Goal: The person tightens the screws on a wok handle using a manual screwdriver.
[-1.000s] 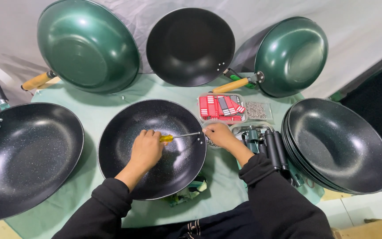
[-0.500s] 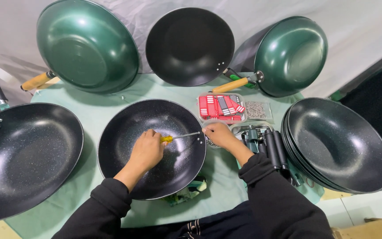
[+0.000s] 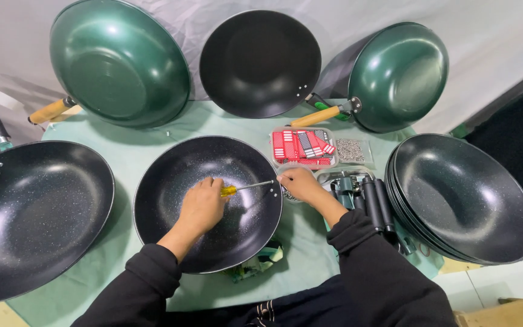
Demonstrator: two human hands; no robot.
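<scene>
Head view: little has changed since the earlier frames. The left hand (image 3: 201, 206) still grips a yellow-handled screwdriver (image 3: 244, 188) inside the round black speckled pan (image 3: 208, 203) on the pale green tablecloth (image 3: 134, 151), its shaft still pointing at the pan's right rim. The right hand (image 3: 298, 183) stays closed at that rim outside; what it pinches cannot be told. Black pan handles (image 3: 375, 203) lie just beside it.

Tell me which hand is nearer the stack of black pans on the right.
Right. The right hand rests at the centre pan's right rim, closer to the stack of black pans; the left hand is inside that pan, holding the screwdriver.
</scene>
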